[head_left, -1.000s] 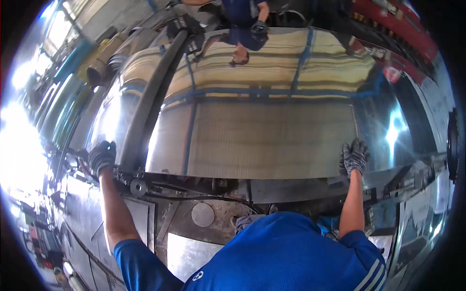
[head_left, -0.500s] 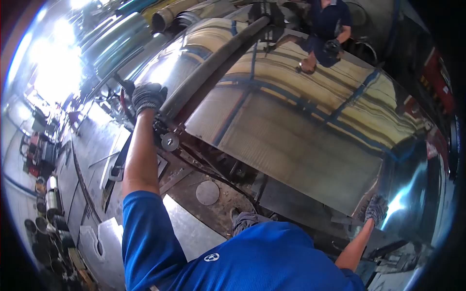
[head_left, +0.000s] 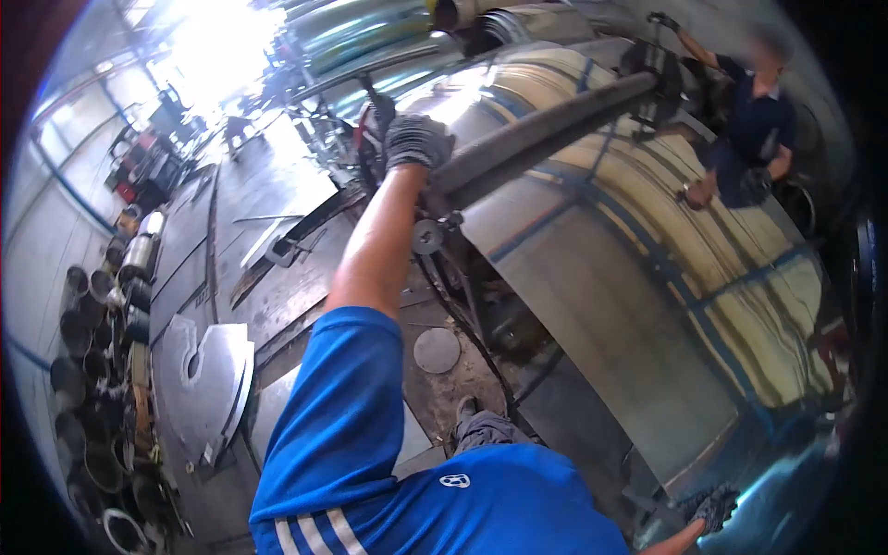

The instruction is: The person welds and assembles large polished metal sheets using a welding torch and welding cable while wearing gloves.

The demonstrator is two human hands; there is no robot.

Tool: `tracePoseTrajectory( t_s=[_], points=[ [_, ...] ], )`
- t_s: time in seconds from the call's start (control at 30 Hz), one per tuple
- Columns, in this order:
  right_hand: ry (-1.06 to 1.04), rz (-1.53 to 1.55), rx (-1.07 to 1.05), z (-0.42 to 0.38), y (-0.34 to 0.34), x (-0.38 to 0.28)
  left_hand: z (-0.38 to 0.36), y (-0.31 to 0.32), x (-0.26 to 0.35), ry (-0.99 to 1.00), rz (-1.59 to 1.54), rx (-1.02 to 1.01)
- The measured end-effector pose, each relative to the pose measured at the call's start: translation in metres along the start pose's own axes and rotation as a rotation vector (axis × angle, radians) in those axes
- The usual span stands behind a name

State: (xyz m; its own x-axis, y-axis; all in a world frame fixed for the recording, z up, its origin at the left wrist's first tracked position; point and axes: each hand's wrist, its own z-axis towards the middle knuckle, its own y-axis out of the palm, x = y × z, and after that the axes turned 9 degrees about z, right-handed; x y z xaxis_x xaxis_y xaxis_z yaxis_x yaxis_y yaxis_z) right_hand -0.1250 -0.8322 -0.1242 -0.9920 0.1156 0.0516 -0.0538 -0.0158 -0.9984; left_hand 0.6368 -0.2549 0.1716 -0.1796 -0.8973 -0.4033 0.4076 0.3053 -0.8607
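Observation:
A large shiny curved metal sheet (head_left: pixel 647 305) lies on a rolling machine in front of me. My left hand (head_left: pixel 416 141), in a grey knit glove, grips the near end of the long dark roller bar (head_left: pixel 546 129) that runs across the sheet. My right hand (head_left: pixel 714 509), also gloved, rests on the sheet's lower edge at the bottom right, fingers spread. A co-worker in a dark blue shirt (head_left: pixel 754 120) stands at the far side with a hand on the sheet.
Cut metal plates (head_left: pixel 203 379) lie on the floor at left, beside a row of metal cylinders and cans (head_left: pixel 88 370). A round disc (head_left: pixel 436 350) and dark cables (head_left: pixel 472 333) sit under the machine. Big pipes (head_left: pixel 388 28) are stacked behind.
The view has swung left and tilted. My left hand stays on the roller bar's end; my right hand has slid toward the bottom right corner of the view along the sheet's edge.

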Motion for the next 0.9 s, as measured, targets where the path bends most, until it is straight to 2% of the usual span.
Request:
tracePoseTrajectory(
  t_s=[0.07,0.13,0.17,0.2,0.3,0.37,0.43,0.53,0.57,0.67,0.7,0.73,0.8,0.87,0.9],
  points=[
    [-0.004,0.027,0.039,0.035,0.031,0.020,-0.005,-0.006,0.000,0.016,0.032,-0.004],
    [-0.288,0.010,0.254,0.121,0.136,0.080,-0.003,0.000,-0.002,0.045,0.049,0.018],
    [-0.423,-0.021,0.366,0.129,0.157,0.092,-0.003,0.004,-0.003,0.054,0.026,0.054],
    [-0.284,-0.114,0.331,0.103,0.111,0.072,-0.001,0.007,-0.003,0.046,0.028,0.054],
    [-0.242,-0.240,0.333,0.064,0.082,0.059,0.001,0.014,-0.003,0.046,0.011,0.087],
    [-0.224,-0.118,0.213,0.029,0.034,0.038,0.002,0.014,-0.003,0.048,0.017,0.079],
    [-0.172,0.117,-0.035,-0.001,-0.009,0.018,0.003,0.015,-0.004,0.081,0.009,0.091],
    [-0.110,0.089,-0.062,-0.004,-0.020,0.005,-0.002,0.008,-0.005,0.090,0.028,0.057],
    [0.041,0.053,-0.007,-0.023,-0.041,-0.005,-0.004,0.003,-0.005,0.102,0.036,0.045],
    [0.024,0.063,0.009,-0.026,-0.044,-0.009,0.000,0.009,-0.009,0.104,0.064,0.066],
    [-0.377,0.477,0.194,-0.013,-0.022,0.018,-0.006,-0.002,-0.007,0.099,0.055,0.030],
    [-0.847,0.790,0.230,0.007,0.007,0.048,-0.006,0.001,-0.007,0.096,0.055,0.025],
    [-0.033,0.097,0.035,0.013,0.011,0.012,-0.001,0.005,-0.008,0.106,0.053,0.025],
    [-0.032,0.348,-0.162,-0.015,-0.021,-0.003,0.000,-0.005,-0.010,0.125,-0.002,-0.127],
    [-0.032,0.346,-0.163,-0.015,-0.021,-0.001,-0.001,-0.006,-0.010,0.126,-0.002,-0.129]
  ],
)
